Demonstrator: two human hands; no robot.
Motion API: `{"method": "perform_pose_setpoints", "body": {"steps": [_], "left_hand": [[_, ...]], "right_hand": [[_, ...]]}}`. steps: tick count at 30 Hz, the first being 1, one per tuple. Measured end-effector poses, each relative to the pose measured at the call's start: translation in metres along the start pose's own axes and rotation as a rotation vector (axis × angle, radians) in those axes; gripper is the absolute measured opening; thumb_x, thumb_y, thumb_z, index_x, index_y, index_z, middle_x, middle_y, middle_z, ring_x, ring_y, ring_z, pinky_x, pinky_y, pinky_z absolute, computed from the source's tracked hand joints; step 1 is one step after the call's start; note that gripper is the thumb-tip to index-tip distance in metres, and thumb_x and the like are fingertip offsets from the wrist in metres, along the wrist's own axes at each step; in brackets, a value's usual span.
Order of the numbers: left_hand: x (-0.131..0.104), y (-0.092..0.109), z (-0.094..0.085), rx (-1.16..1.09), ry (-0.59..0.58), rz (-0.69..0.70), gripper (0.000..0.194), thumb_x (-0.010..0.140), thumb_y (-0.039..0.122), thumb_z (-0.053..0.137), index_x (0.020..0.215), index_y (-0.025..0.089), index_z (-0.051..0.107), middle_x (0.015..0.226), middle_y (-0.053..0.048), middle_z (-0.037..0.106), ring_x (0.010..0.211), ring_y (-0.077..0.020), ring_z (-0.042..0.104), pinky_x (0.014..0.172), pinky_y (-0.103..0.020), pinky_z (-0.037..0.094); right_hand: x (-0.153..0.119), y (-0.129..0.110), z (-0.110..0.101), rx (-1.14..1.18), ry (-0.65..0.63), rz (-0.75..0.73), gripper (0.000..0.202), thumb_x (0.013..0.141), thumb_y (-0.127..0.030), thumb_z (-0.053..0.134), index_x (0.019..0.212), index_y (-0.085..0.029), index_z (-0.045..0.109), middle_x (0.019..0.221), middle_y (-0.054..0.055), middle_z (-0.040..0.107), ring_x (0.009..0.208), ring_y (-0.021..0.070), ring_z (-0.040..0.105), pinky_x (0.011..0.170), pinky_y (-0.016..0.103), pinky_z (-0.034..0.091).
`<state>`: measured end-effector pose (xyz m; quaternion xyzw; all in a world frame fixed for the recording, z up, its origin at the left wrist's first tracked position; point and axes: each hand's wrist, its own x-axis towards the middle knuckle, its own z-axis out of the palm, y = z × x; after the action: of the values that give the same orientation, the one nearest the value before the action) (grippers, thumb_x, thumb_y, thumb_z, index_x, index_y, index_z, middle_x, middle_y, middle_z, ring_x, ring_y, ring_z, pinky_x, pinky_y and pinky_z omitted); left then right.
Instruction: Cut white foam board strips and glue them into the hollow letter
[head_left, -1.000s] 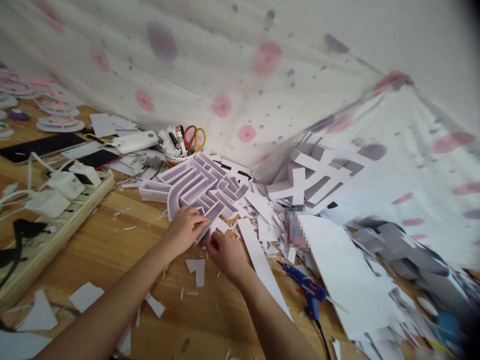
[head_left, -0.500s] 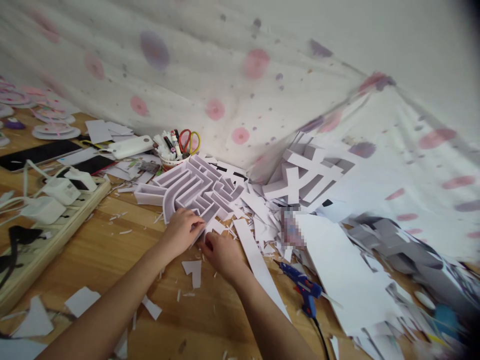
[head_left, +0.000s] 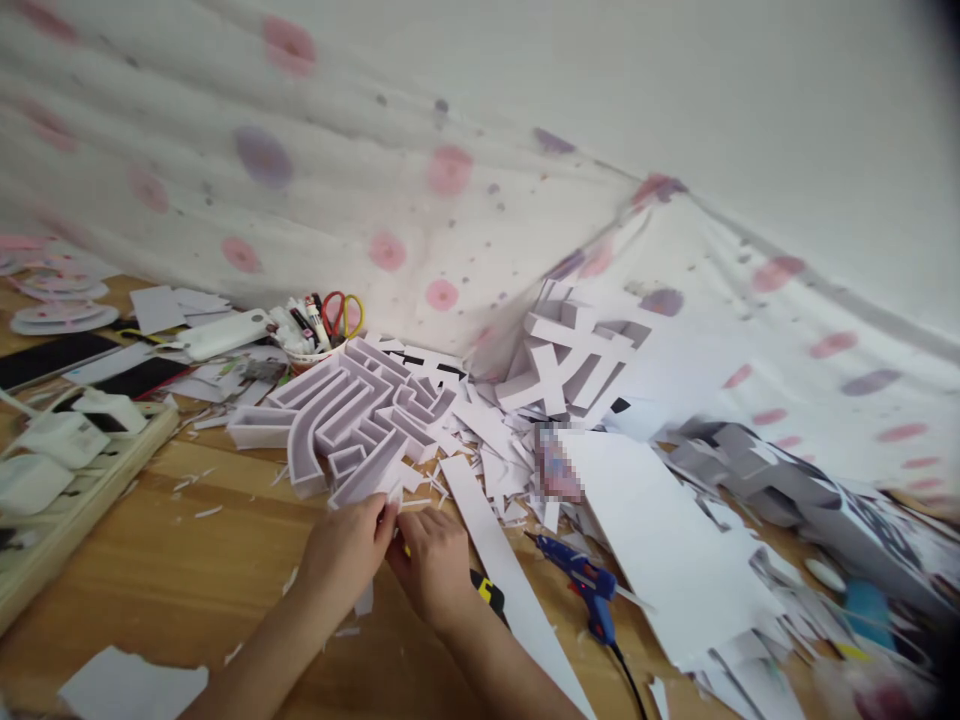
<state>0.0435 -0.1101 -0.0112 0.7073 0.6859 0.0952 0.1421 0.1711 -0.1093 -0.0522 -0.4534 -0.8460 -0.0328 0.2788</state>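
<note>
My left hand [head_left: 346, 550] is closed, its thumb and fingertips pinching a small white paper piece [head_left: 395, 494]. Right beside it, my right hand [head_left: 435, 560] is closed around what looks like a yellow-and-black utility knife [head_left: 489, 592]; the handle end sticks out past the palm, and the blade is hidden. Just beyond both hands lies a white built-up letter shape [head_left: 360, 400] with raised paper walls. A long white strip [head_left: 502, 560] runs along the right side of my right hand.
A blue glue gun [head_left: 581, 580] lies to the right, by a large white sheet [head_left: 667, 540]. Another white letter shape [head_left: 574, 350] leans at the back. A power strip [head_left: 142, 470] with chargers stands left. Scissors [head_left: 343, 312] and pens fill a basket [head_left: 304, 358]. Paper scraps litter the middle.
Both hands have drawn back from the letter shape's near edge, toward me. The yellow-and-black knife handle now shows under my right hand. The camera view has shifted somewhat to the right.
</note>
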Motion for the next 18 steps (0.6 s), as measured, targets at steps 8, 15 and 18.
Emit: {"method": "perform_pose_setpoints", "body": {"steps": [8, 15, 18], "left_hand": [[0.004, -0.014, 0.028, -0.196, 0.223, 0.111, 0.03, 0.088, 0.03, 0.04, 0.1, 0.022, 0.066, 0.082, -0.004, 0.074, 0.068, -0.0192, 0.068, 0.055, -0.025, 0.043], [0.012, -0.016, 0.055, -0.374, 0.555, 0.422, 0.029, 0.085, 0.028, 0.046, 0.106, 0.024, 0.067, 0.103, -0.004, 0.072, 0.092, -0.0185, 0.067, 0.082, -0.029, 0.051], [0.011, -0.014, 0.056, -0.32, 0.674, 0.528, 0.03, 0.086, 0.023, 0.047, 0.11, 0.024, 0.064, 0.105, -0.005, 0.071, 0.092, -0.0173, 0.066, 0.082, -0.028, 0.052]], "right_hand": [[-0.082, 0.068, -0.093, 0.234, -0.522, 0.605, 0.014, 0.078, -0.029, 0.059, 0.067, -0.021, 0.063, 0.064, -0.001, 0.064, 0.061, 0.0138, 0.056, 0.053, 0.022, 0.03], [-0.163, 0.147, -0.124, -0.08, -0.252, 0.959, 0.026, 0.067, -0.047, 0.06, 0.068, -0.021, 0.059, 0.058, 0.0, 0.058, 0.057, 0.0191, 0.054, 0.054, 0.028, 0.036], [-0.166, 0.16, -0.106, 0.028, -0.096, 0.829, 0.038, 0.06, -0.047, 0.065, 0.087, -0.019, 0.064, 0.078, 0.004, 0.064, 0.073, 0.0234, 0.058, 0.066, 0.032, 0.045]]}}
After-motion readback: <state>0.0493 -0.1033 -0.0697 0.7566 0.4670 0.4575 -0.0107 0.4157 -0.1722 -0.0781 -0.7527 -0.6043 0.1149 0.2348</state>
